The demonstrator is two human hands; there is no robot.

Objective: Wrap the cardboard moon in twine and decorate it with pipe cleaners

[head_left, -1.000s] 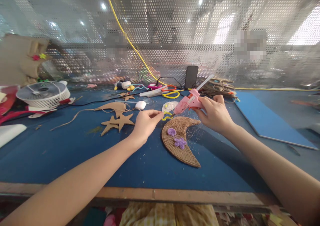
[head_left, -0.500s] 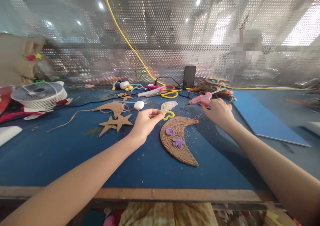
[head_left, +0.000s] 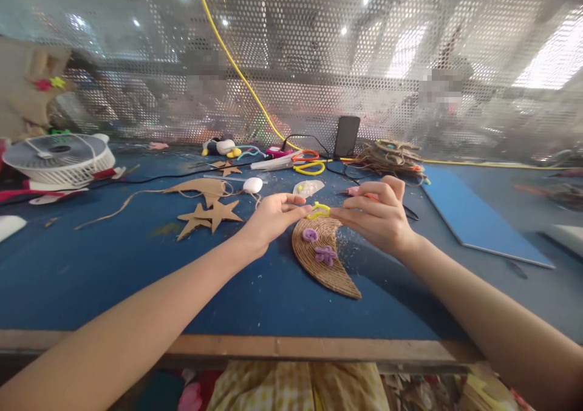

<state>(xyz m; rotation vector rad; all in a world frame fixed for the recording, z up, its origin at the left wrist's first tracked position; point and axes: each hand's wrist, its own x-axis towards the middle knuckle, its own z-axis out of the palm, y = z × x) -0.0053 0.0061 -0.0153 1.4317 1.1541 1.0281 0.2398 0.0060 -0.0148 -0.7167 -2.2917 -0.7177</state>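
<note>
Between both hands, above the tip of a crescent moon (head_left: 319,274) wound with brown twine, is a small yellow pipe-cleaner shape (head_left: 322,206). My left hand (head_left: 268,224) pinches its left end. My right hand (head_left: 381,218) is closed at its right end, fingertips on it. A purple coil (head_left: 310,235) and a purple flower (head_left: 325,255) sit on the moon. Behind my right hand lies a pink glue gun (head_left: 352,190), mostly hidden by the fingers. Just beyond the yellow shape is a small clear piece (head_left: 308,188) with whitish lumps.
Cardboard stars (head_left: 220,217) and a cardboard crescent (head_left: 204,187) lie left, near a white egg-shaped piece (head_left: 252,185). Scissors (head_left: 310,167), a phone (head_left: 347,136) and a twine-wrapped bundle (head_left: 387,156) stand behind. A blue board (head_left: 483,217) is right, a white fan (head_left: 59,159) far left.
My right hand has let go of the glue gun and come left to the yellow shape. My left hand has shifted slightly right with the shape.
</note>
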